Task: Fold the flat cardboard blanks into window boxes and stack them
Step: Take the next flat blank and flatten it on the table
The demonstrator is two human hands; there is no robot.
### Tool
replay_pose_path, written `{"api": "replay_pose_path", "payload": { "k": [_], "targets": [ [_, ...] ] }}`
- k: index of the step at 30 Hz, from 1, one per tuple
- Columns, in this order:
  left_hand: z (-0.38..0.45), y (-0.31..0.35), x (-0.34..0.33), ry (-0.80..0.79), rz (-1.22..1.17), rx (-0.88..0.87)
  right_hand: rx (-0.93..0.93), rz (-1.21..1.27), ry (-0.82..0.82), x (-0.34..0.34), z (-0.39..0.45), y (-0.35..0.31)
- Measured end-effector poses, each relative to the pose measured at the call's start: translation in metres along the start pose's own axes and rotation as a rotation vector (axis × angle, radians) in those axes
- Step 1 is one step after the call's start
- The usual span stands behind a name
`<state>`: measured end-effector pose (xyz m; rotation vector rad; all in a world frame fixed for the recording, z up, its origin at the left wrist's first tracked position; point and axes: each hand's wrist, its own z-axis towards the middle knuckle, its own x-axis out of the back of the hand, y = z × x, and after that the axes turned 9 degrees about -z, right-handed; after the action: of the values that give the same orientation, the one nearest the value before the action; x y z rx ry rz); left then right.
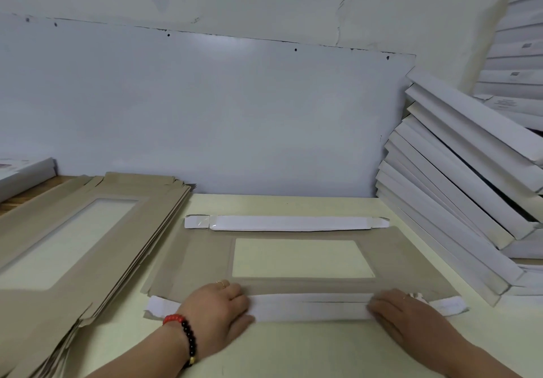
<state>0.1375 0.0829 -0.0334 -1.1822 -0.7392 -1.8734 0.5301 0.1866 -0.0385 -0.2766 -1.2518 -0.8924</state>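
- A flat cardboard blank (194,263) lies brown side up on the pale, smooth counter (293,348), its clear rectangular window (302,258) in the middle.
- The far flap (288,223) and the near flap (311,307) are folded inward, showing glossy white faces.
- The left hand (217,310) and right hand (405,316) press the near flap flat, fingers fairly straight.
- A pile of unfolded blanks (88,230) sits at left, cut off by the frame.
- Folded white boxes (458,177) lean stacked at right; their labels are too blurred to read.
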Motion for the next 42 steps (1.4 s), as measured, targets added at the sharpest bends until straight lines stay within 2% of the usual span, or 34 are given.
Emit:
{"api": "replay_pose_path", "payload": {
  "k": [2, 8, 13, 15, 18, 20, 22, 24, 25, 26, 29, 33, 42],
  "targets": [
    [0.002, 0.006, 0.0, -0.06, -0.001, 0.046, 0.021, 0.009, -0.03, 0.004, 0.004, -0.009],
    [0.019, 0.012, 0.006, -0.139, 0.006, 0.151, 0.035, -0.033, 0.03, 0.022, 0.032, -0.024],
    [0.044, 0.001, -0.002, -0.294, -0.035, 0.434, -0.067, 0.021, -0.145, 0.014, 0.056, -0.026],
    [0.055, 0.006, -0.005, -0.349, 0.046, 0.445, -0.12, -0.014, -0.191, 0.009, 0.069, -0.035],
    [0.063, 0.013, -0.018, -0.311, 0.137, 0.433, -0.19, -0.035, -0.251, 0.002, 0.088, -0.058],
    [0.068, 0.019, -0.027, -0.289, 0.093, 0.415, -0.179, -0.034, -0.179, -0.001, 0.1, -0.081],
    [0.074, 0.025, -0.038, -0.336, -0.017, 0.402, -0.138, 0.003, -0.097, 0.0, 0.112, -0.106],
    [0.075, 0.029, -0.045, -0.384, -0.096, 0.409, -0.104, 0.096, -0.168, -0.006, 0.119, -0.122],
    [0.075, 0.028, -0.049, -0.397, -0.107, 0.413, -0.098, 0.142, -0.295, -0.011, 0.12, -0.124],
    [0.073, 0.025, -0.05, -0.412, -0.101, 0.411, -0.095, 0.156, -0.379, -0.014, 0.12, -0.121],
    [0.064, 0.009, -0.049, -0.46, -0.058, 0.416, -0.1, 0.085, -0.427, -0.022, 0.118, -0.101],
    [0.046, -0.021, -0.041, -0.465, -0.009, 0.492, -0.209, 0.1, -0.526, -0.031, 0.105, -0.061],
    [0.019, -0.06, -0.025, -0.482, 0.04, 0.593, -0.435, 0.022, -0.58, -0.034, 0.054, 0.025]
  ]
}}
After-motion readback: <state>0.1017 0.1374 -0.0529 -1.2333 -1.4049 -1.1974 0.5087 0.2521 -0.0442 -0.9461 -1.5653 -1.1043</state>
